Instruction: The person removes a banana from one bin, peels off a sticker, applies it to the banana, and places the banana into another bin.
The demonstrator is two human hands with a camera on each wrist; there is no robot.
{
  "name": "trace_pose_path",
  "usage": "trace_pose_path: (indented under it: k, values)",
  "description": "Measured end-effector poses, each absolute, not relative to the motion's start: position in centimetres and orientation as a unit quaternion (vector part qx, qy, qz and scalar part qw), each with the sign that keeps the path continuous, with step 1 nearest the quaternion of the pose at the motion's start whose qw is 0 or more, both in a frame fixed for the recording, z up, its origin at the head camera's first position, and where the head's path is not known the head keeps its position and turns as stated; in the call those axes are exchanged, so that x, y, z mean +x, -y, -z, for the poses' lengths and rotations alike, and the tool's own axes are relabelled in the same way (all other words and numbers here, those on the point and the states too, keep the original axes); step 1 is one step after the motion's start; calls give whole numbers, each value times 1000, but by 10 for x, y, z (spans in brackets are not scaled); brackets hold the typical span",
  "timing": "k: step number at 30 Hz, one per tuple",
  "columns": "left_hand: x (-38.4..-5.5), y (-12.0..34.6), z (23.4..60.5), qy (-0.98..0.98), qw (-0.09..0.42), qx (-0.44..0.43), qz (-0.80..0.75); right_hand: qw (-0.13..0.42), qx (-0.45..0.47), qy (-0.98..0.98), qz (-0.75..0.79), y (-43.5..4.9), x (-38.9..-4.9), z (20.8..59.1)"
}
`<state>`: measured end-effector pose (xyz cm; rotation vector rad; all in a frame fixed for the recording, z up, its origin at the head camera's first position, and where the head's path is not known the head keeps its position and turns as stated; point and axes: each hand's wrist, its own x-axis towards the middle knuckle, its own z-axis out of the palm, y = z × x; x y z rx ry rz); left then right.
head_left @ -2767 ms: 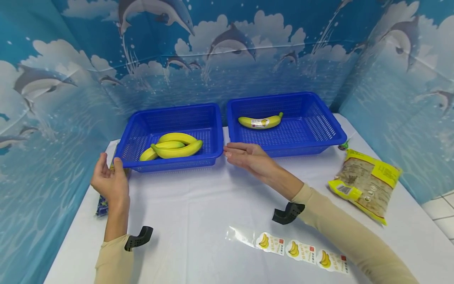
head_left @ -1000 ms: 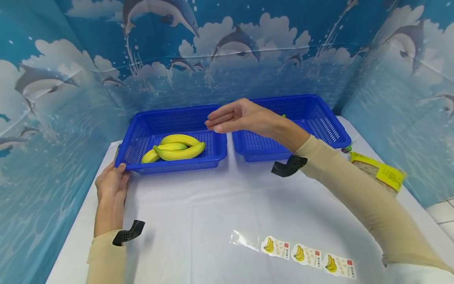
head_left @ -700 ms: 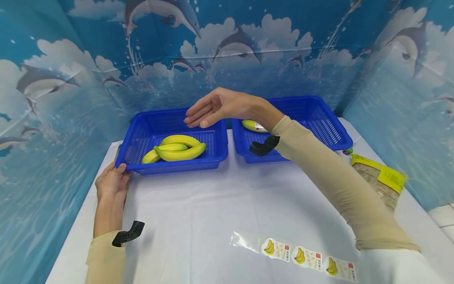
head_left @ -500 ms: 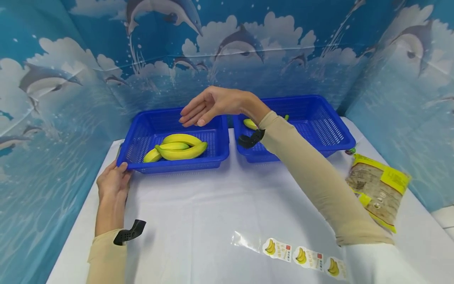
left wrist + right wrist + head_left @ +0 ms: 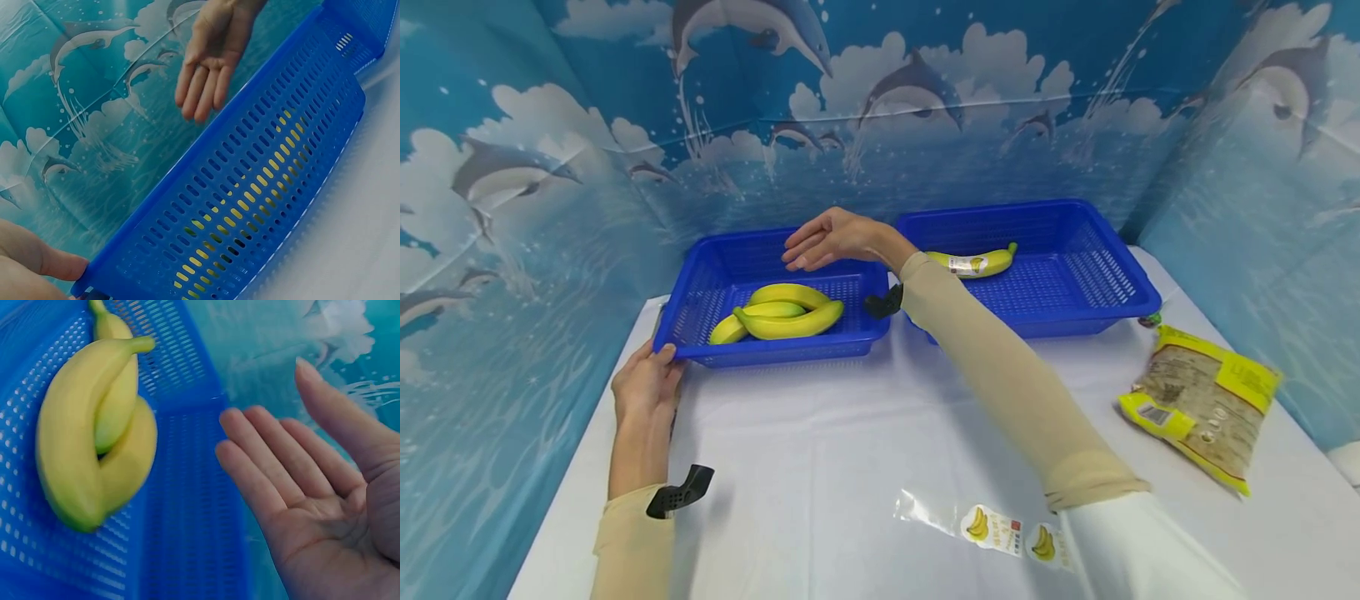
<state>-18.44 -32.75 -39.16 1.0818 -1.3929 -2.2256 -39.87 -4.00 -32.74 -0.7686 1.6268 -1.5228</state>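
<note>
My left hand (image 5: 646, 383) holds the front left corner of the left blue basket (image 5: 775, 352), thumb on the rim; the left wrist view shows that thumb (image 5: 59, 264) at the rim's end. Inside the basket lie three yellow bananas (image 5: 793, 325), bunched toward the front; they also fill the left of the right wrist view. Over the basket's back right part hovers my right hand (image 5: 831, 239), fingers extended and apart, the palm (image 5: 319, 531) bare. A second blue basket (image 5: 1045, 325) stands to the right with one labelled banana (image 5: 985, 264) in it, partly hidden by my right sleeve.
On the right of the white-clothed table (image 5: 850, 450) lies a yellow-and-brown plastic bag (image 5: 1202, 408). A clear strip with banana stickers (image 5: 992, 529) lies near the front, partly covered by the right sleeve. A dolphin-print curtain (image 5: 820, 183) rises behind the baskets.
My right hand has gone from beside the left basket's right end up and left over that basket. The left hand has closed from spread fingers onto the basket's corner. The bananas stay put.
</note>
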Motion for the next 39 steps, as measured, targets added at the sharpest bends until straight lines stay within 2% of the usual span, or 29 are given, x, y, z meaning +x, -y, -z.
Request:
trace_pose_path:
  k: [11, 23, 39]
  values:
    - [-182, 327, 391, 488, 154, 372, 774, 356, -218, -703, 576, 52, -402, 360]
    - [-183, 327, 389, 499, 151, 368, 770, 372, -151, -748, 528, 60, -405, 370]
    - [-184, 328, 391, 515, 154, 371, 758, 369, -164, -788, 465, 70, -416, 379]
